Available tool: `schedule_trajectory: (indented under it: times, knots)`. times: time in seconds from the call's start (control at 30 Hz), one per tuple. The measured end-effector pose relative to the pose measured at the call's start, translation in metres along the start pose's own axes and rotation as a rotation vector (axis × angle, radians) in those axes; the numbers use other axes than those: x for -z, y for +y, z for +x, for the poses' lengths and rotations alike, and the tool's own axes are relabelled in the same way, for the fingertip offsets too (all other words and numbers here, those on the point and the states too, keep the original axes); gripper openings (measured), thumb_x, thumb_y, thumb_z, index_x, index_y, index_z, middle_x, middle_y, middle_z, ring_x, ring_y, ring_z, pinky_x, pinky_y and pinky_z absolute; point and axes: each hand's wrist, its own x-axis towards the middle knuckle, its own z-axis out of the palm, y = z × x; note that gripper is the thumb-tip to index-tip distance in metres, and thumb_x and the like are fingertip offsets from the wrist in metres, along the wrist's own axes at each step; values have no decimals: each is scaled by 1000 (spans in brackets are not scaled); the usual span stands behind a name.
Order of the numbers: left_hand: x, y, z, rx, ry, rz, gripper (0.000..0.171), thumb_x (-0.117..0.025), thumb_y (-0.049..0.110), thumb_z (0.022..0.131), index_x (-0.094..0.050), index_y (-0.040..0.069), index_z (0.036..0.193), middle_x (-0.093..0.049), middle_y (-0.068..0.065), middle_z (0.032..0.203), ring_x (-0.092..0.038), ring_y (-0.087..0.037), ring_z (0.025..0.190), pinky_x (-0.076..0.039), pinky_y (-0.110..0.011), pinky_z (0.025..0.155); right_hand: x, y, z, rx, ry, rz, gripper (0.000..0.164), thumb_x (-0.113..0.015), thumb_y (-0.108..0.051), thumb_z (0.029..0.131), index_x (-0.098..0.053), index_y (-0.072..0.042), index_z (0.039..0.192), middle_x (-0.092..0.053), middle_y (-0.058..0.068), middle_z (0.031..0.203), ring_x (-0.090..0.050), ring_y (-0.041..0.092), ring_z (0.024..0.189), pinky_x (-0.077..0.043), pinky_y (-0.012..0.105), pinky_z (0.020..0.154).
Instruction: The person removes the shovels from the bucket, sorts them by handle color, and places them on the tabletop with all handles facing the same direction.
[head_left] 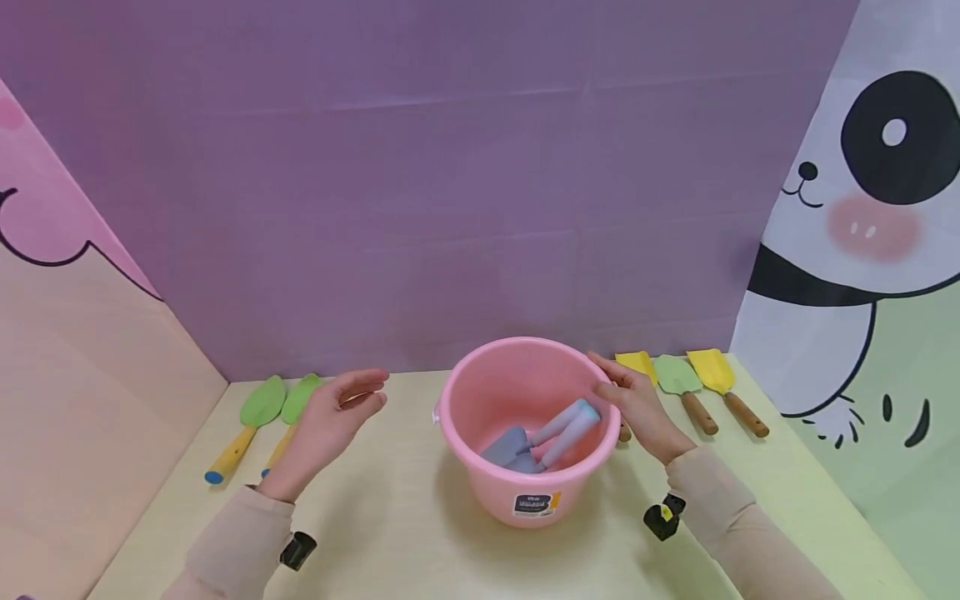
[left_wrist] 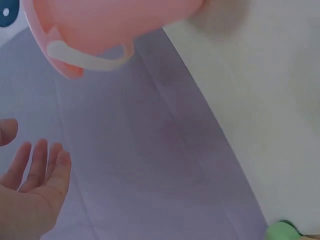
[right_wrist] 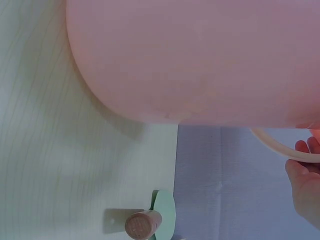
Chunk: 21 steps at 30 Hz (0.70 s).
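Note:
A pink bucket (head_left: 491, 483) with a white label stands on the table. Two toy shovels (head_left: 564, 433) with blue-grey blades and pale lilac handles lie inside it. My right hand (head_left: 637, 407) holds the bucket at the right of its rim. In the right wrist view, the fingers of this hand (right_wrist: 306, 187) are at the pale bucket handle (right_wrist: 272, 143). To the bucket's left, my left hand (head_left: 330, 425) hovers apart from it, fingers relaxed and holding nothing. The left wrist view shows gaps between those fingers (left_wrist: 37, 165) and the bucket's side (left_wrist: 115, 25).
At the left lie two green shovels (head_left: 262, 402) with yellow handles, one partly behind my left hand. On the right are a green shovel (head_left: 678, 375) and yellow shovels (head_left: 712, 369) with wooden handles. A purple wall (head_left: 480, 208) rises behind the pale table (head_left: 375, 533).

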Motion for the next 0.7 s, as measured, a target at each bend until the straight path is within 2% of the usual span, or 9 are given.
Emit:
schedule_trajectory:
  times: [0.2, 0.37, 0.5, 0.7]
  knots:
    - [-20, 20, 6, -116, -63, 8, 34, -60, 13, 87, -58, 4, 119, -61, -12, 117, -59, -27, 106, -50, -31, 86, -2, 0, 0, 13, 0, 4, 52, -45, -14, 93, -33, -14, 143, -35, 11, 146, -45, 33, 122, -50, 20, 78]
    - [-36, 35, 11, -217, -137, -6, 31, -62, 6, 84, -61, 2, 115, -62, -12, 113, -61, -25, 101, -50, -30, 87, -2, 1, 0, 8, 3, 2, 53, -46, -16, 93, -32, -14, 144, -35, 10, 146, -44, 33, 123, -50, 21, 82]
    - [-48, 42, 13, -257, -196, -1, 30, -60, 6, 84, -61, 1, 114, -62, -11, 113, -60, -24, 101, -48, -35, 90, -2, 3, 0, 3, 7, -7, 53, -47, -18, 93, -32, -15, 144, -36, 11, 145, -45, 33, 122, -50, 22, 81]
    - [-67, 53, 19, -283, -265, 87, 31, -60, 11, 86, -62, 4, 115, -63, -9, 112, -59, -25, 102, -49, -39, 88, -4, 3, 1, 2, 13, -14, 52, -47, -17, 92, -33, -16, 143, -37, 11, 144, -46, 33, 121, -51, 23, 80]
